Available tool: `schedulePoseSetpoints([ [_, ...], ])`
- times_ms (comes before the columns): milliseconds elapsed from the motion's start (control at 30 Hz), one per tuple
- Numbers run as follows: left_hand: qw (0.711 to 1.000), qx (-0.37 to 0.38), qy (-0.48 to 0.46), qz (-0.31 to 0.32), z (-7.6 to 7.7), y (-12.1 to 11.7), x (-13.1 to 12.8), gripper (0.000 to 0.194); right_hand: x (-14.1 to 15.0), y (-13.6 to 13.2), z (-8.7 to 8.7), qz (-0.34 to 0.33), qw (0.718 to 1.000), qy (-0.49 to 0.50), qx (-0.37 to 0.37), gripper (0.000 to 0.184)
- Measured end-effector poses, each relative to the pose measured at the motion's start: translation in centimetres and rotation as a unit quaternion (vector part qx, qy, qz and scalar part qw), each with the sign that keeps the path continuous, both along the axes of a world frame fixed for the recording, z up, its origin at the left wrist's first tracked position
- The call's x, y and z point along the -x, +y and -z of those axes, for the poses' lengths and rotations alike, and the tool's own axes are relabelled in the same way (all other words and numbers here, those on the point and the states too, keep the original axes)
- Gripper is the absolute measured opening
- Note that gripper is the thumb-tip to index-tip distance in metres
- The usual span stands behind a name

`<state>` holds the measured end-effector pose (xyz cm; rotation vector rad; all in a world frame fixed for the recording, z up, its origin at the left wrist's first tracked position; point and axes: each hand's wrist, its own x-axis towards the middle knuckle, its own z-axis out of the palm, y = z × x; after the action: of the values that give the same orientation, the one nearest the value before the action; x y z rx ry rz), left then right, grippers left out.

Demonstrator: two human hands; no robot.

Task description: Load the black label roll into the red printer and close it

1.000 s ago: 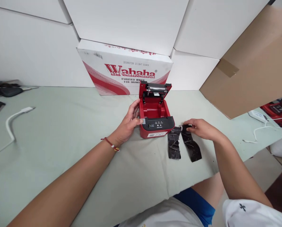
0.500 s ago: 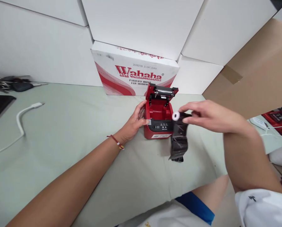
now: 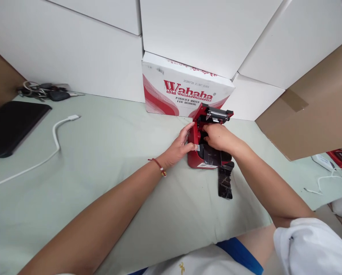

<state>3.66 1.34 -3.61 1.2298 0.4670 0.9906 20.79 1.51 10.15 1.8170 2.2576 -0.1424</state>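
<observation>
The red machine (image 3: 192,159) sits on the table (image 3: 116,130) with its lid (image 3: 226,115) tipped up, which leaves the inside open to reach. The left hand (image 3: 177,153) holds its side, with the thumb by a small grey tab (image 3: 198,148) — likely so it does not slide. The right hand (image 3: 221,138) reaches down inside; its fingertips are hidden, so I cannot tell if they pinch anything. A shiny black strip (image 3: 225,185) hangs over the front and lies on the table, maybe to keep it out of the inside. The raised lid and a white and red box (image 3: 171,97) stand behind, so there seems little room at the back. Keys (image 3: 56,94) and a white cable (image 3: 55,133) lie off to the left, out of the way.
</observation>
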Motion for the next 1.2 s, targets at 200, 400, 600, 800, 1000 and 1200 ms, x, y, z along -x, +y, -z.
schedulePoseSetpoints([
  [200, 1.0, -0.02, 0.002, -0.005, 0.1, 0.0, 0.1, 0.098, -2.7, -3.8, 1.3, -0.075, 0.954, 0.262, -0.128, 0.022],
  [400, 0.999, -0.034, 0.005, -0.014, -0.2, -0.3, 0.1, 0.097, -3.5, -11.6, 5.7, -0.207, 0.859, 0.29, -0.367, 0.031],
  [600, 0.996, -0.041, 0.054, -0.061, -0.5, 0.2, 1.1, 0.098, -3.4, -12.6, 10.0, -0.188, 0.842, 0.276, -0.423, 0.062],
  [800, 0.979, -0.056, 0.101, -0.169, -4.1, 3.2, 0.6, 0.067, -3.5, -12.1, 10.3, -0.199, 0.828, 0.31, -0.424, 0.063],
  [1000, 0.983, -0.072, 0.104, -0.135, -6.1, 2.6, 0.4, 0.059, -3.6, -12.4, 10.8, -0.166, 0.849, 0.296, -0.404, 0.055],
  [1200, 0.946, -0.237, 0.167, -0.145, -4.4, -1.6, 3.0, 0.043, -3.9, -12.4, 10.5, -0.169, 0.807, 0.344, -0.449, 0.051],
])
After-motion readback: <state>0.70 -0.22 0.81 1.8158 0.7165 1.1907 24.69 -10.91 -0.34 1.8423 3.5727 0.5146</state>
